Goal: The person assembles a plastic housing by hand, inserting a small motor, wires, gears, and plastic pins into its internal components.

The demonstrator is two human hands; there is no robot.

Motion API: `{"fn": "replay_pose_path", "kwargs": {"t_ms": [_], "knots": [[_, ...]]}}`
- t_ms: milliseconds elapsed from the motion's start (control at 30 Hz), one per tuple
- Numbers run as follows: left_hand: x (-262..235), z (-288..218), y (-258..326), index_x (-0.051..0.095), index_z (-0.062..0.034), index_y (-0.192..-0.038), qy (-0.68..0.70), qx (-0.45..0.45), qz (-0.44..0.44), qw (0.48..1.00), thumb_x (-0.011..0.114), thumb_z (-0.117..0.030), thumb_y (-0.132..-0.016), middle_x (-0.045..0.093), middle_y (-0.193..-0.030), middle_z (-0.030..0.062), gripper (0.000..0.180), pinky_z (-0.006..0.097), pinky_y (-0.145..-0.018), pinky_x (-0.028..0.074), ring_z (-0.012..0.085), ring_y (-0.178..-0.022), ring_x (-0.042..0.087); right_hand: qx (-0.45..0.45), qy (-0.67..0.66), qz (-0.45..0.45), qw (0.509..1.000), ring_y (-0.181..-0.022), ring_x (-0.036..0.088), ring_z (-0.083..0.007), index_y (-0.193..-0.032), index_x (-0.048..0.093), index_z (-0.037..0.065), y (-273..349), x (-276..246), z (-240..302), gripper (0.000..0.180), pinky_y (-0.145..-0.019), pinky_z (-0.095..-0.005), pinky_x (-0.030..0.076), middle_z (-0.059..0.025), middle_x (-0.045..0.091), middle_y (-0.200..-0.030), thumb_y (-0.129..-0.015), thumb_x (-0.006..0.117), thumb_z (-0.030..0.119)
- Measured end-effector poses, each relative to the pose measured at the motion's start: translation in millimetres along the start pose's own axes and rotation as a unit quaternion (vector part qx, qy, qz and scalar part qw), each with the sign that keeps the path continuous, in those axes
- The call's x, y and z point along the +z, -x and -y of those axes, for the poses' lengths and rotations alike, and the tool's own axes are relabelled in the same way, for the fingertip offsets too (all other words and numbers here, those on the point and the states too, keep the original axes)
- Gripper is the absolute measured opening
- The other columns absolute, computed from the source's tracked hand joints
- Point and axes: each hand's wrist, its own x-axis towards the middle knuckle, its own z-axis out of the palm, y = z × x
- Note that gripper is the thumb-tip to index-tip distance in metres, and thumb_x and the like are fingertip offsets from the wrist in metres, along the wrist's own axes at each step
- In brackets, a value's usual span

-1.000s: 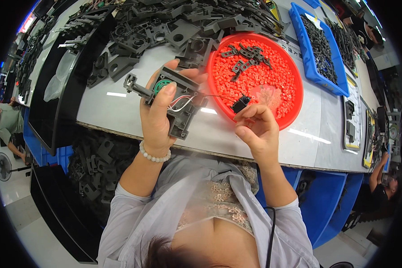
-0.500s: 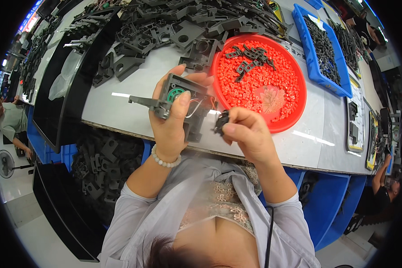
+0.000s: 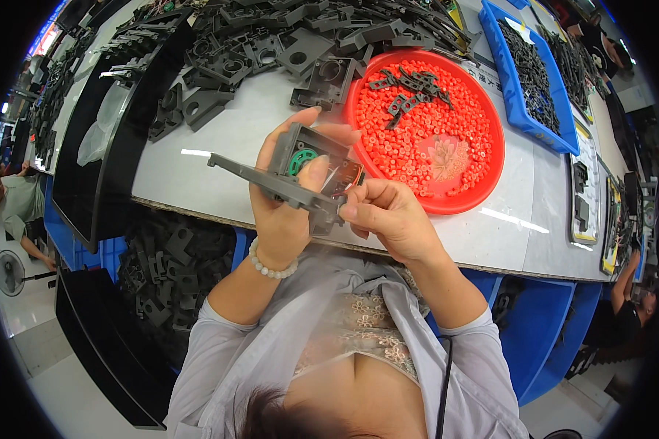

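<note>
My left hand (image 3: 282, 212) is wrapped round a dark grey plastic housing (image 3: 305, 197), held tilted above the table's front edge. Its thumb lies over the open inside, where a green round part (image 3: 300, 161) and thin pale and red wires (image 3: 337, 179) show. From the housing a long grey arm (image 3: 245, 170) sticks out to the left. My right hand (image 3: 388, 216) pinches at the housing's right side, thumb and forefinger closed together against its edge. Whatever sits between those fingertips is hidden.
Beyond my right hand stands a round red tray (image 3: 496, 164) of small red pieces with several black parts (image 3: 410, 95) on top. Grey housings (image 3: 300, 55) are heaped at the back. A blue bin (image 3: 523, 110) is far right; a black tray (image 3: 88, 197) stands left.
My right hand has moved left to the housing, and the small black part it pinched no longer shows. The housing has turned and tilted in my left hand.
</note>
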Motion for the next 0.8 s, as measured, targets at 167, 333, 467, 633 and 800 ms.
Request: {"fn": "replay_pose_path", "kwargs": {"t_ms": [167,333,467,633,800], "knots": [[7,1,4,0.038,0.0034,-0.125,-0.039,0.035,-0.012,0.999,0.049,0.0,-0.088,0.057,-0.11,0.0166,0.039,0.031,-0.084,0.049,0.0185,-0.1,0.057,-0.018,-0.058,-0.025,0.998,-0.057,0.045,-0.0056,-0.075,0.055,0.004,-2,5,-11,0.015,-0.053,-0.0204,0.035,0.0027,0.05,-0.064,-0.078,0.066,0.014],[4,6,3,0.037,0.0028,-0.125,-0.032,0.016,-0.034,0.999,0.049,-0.002,-0.088,0.056,-0.111,0.0162,0.039,0.03,-0.083,0.049,0.0166,-0.099,0.057,-0.036,-0.092,-0.017,0.995,-0.06,0.047,-0.0059,-0.081,0.053,0.003,-2,2,-21,0.016,-0.055,-0.0211,0.038,0.0,0.053,-0.071,-0.08,0.064,0.015],[4,4,6,0.037,0.003,-0.125,0.029,-0.001,-0.044,0.999,0.048,-0.006,-0.09,0.056,-0.112,0.0173,0.038,0.031,-0.084,0.049,0.0179,-0.1,0.057,-0.072,-0.105,-0.07,0.989,-0.066,0.049,-0.0071,-0.095,0.053,0.001,-2,16,-17,0.021,-0.061,-0.0216,0.041,-0.003,0.054,-0.084,-0.082,0.062,0.015],[9,0,6,0.036,0.0027,-0.125,0.037,0.024,-0.033,0.998,0.048,-0.01,-0.09,0.056,-0.112,0.0197,0.039,0.032,-0.085,0.049,0.0206,-0.1,0.058,-0.071,-0.108,0.063,0.99,-0.097,0.053,-0.011,-0.125,0.042,-0.003,-3,10,-18,0.047,-0.085,-0.0269,0.043,-0.0064,0.054,-0.111,-0.087,0.06,0.018],[2,2,10,0.036,0.0022,-0.124,-0.01,0.016,-0.035,0.999,0.048,-0.014,-0.09,0.055,-0.112,0.0198,0.041,0.032,-0.084,0.049,0.0203,-0.098,0.058,-0.128,-0.105,0.068,0.984,-0.109,0.049,-0.0138,-0.126,0.042,-0.004,-4,14,-27,0.045,-0.094,-0.0302,0.039,-0.0094,0.053,-0.117,-0.089,0.056,0.018]]}}
